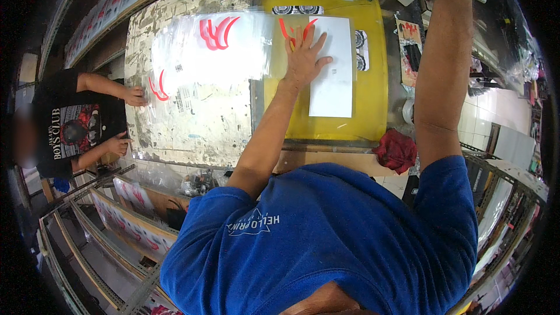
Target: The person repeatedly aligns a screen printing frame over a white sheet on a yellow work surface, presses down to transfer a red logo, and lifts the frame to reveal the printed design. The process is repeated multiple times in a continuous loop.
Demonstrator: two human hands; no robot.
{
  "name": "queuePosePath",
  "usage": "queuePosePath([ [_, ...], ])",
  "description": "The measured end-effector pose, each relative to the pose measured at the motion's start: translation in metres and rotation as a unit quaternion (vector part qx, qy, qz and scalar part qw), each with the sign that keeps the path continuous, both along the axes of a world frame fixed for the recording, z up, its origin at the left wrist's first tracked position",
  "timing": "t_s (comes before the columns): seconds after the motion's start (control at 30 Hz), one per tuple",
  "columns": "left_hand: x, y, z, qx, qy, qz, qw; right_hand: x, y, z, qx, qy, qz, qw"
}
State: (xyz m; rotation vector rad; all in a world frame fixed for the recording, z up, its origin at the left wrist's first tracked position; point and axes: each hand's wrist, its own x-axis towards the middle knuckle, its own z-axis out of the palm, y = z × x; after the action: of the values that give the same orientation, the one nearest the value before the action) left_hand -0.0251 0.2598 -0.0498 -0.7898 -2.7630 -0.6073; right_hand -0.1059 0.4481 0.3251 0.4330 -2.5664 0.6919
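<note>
My left hand (304, 61) lies flat with its fingers spread, pressing near the left edge of a white paper sheet (331, 93) and on a clear plastic sheet (278, 52) with red curved marks. Under these is a yellow panel (366, 111). Black-and-white printed strips (361, 51) show at the panel's far and right sides. My right arm (444, 81) stretches far forward along the right side. Its hand is beyond the top of the picture, so what it holds or touches is hidden.
Left of the panel, a paint-stained board (198, 134) bears shiny clear sheets (227, 61) with red marks. A co-worker's hands (135, 96) rest at its left edge. A crumpled dark red cloth (396, 150) sits at the panel's near right corner. Metal racks (76, 251) stand lower left.
</note>
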Motion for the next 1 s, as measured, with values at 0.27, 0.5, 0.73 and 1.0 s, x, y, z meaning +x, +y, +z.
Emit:
queuePosePath([
  [0.27, 0.040, -0.038, 0.138, 0.689, 0.008, 0.023, 0.725, 0.094, -0.006, -0.073, 0.072, 0.041, -0.010, 0.997],
  [0.5, 0.122, -0.092, 0.056, 0.609, -0.185, 0.164, 0.753, 0.154, -0.027, -0.191, 0.037, -0.056, 0.027, 0.997],
  [0.73, 0.139, -0.110, -0.009, 0.244, 0.004, 0.186, 0.952, 0.167, -0.035, -0.288, 0.177, -0.174, 0.030, 0.968],
  [1.0, 0.144, -0.111, -0.004, 0.189, -0.008, 0.203, 0.961, 0.060, -0.015, -0.328, 0.123, -0.061, -0.039, 0.990],
])
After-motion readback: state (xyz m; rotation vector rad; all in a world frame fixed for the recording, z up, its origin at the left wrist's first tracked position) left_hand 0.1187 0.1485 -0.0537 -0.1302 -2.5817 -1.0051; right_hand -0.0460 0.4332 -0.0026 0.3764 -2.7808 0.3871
